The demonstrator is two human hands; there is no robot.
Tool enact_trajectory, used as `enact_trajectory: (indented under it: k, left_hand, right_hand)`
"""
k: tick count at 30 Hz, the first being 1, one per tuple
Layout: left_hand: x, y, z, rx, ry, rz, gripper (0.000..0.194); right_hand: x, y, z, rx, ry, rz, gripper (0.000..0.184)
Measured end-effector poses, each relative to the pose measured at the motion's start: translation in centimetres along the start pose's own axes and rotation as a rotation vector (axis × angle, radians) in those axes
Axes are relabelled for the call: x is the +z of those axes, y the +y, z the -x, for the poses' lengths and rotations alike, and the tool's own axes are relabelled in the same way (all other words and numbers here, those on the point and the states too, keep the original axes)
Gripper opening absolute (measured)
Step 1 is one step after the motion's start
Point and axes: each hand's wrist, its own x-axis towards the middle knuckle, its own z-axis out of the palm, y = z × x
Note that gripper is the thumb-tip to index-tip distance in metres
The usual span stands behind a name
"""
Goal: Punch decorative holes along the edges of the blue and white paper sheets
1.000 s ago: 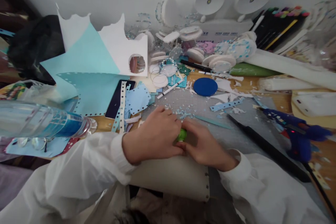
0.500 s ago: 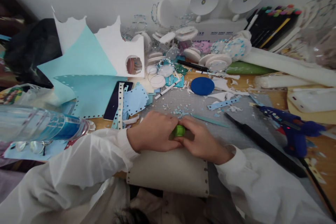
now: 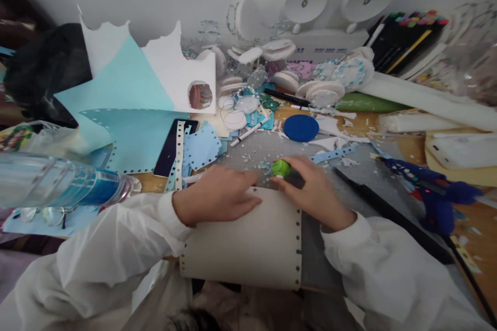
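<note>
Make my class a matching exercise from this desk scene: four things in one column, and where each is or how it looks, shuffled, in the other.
Column 1
1. green tool
2. cream sheet
3. dark phone
4. glue gun

Column 2
A. crossed by a pale strip with punched holes
B. at the right side of the desk, showing a small red light
C. beneath the left hand, with small holes along its edges
D. held between the thumb and fingers of the right hand

Right pairs: 1-D, 2-C, 3-A, 4-B
</note>
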Motion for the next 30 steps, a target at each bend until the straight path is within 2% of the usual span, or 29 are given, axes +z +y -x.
enact_trajectory:
  k: [2,4,9,13,17,22,26,30]
  left_hand:
    - [-0.1,-0.2,0.2,0.021,-0.001,0.026,0.019]
    - [-0.1,-0.4,0.3,0.037,0.012,0.072,0.018]
    - [-0.2,-0.5,0.5,0.071,0.062,0.197,0.02]
    - [-0.2,-0.3,0.5,0.107,0.065,0.194,0.02]
    - [0.0,-0.2,0.2,0.108,0.043,0.127,0.019]
    - [0.0,-0.3,0.0,0.099,0.062,0.087,0.019]
    - [-0.6,0.2,0.2,0.101,0.067,0.072,0.017]
    - [-0.9,1.3,0.2,0.071,0.083,0.019,0.04]
  right_hand:
    - [0.0,0.3,-0.1,-0.058,0.026,0.067,0.029]
    - [-0.2,0.1,0.0,-0.078,0.017,0.021,0.03]
    - [-0.9,-1.3,0.7,-0.175,-0.176,-0.153,0.033]
    - [-0.8,-1.7,0.8,-0.26,-0.298,-0.111,0.035]
    - [-0.6,-1.7,0.8,-0.229,-0.351,-0.101,0.032]
    - [-0.2,-1.7,1.2,-0.167,-0.318,-0.147,0.028]
    - [0.2,-2.0,1.3,-0.176,-0.284,-0.146,0.021]
    - [0.5,-2.4,1.2,-0.224,-0.285,-0.103,0.017]
